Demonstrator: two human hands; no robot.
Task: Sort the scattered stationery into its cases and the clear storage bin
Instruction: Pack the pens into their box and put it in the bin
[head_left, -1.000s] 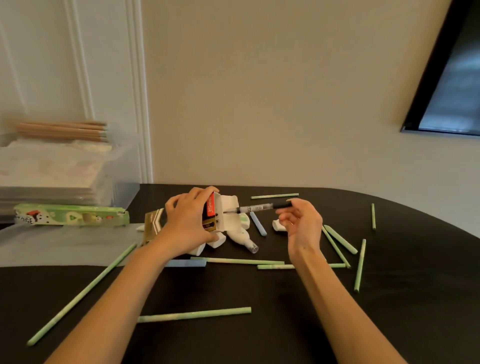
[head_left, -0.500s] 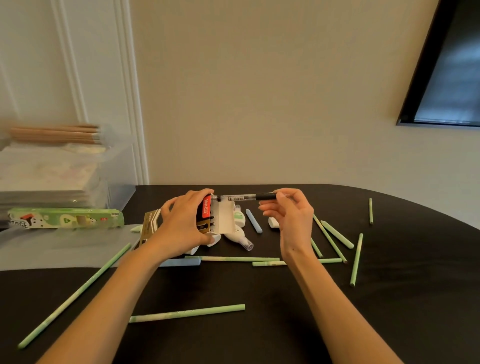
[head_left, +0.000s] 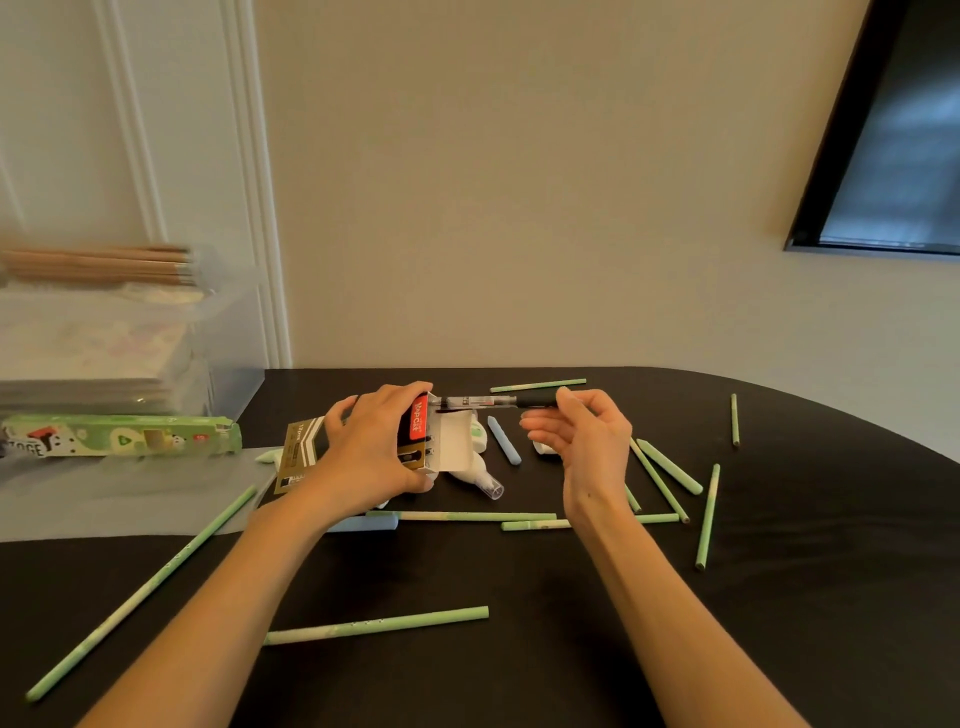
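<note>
Compared with before, right hand (head_left: 582, 441) is pinching the black pen (head_left: 493, 401) deeper into the pen box (head_left: 431, 439), which left hand (head_left: 374, 447) is gripping.

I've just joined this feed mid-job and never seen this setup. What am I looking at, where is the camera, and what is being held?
There is no machine here: these are a person's two bare hands, seen from one wide-angle camera on their head, looking forward and down.

The left hand holds a small open pen box above the black table. The right hand pinches a black pen by its dark grip end, its other end at the box's opening.

Scattered on the table are green pencils, a blue stick and a white correction-tape dispenser. At left stand the clear storage bin, with brown pencils lying on top, and a green pencil case in front.
</note>
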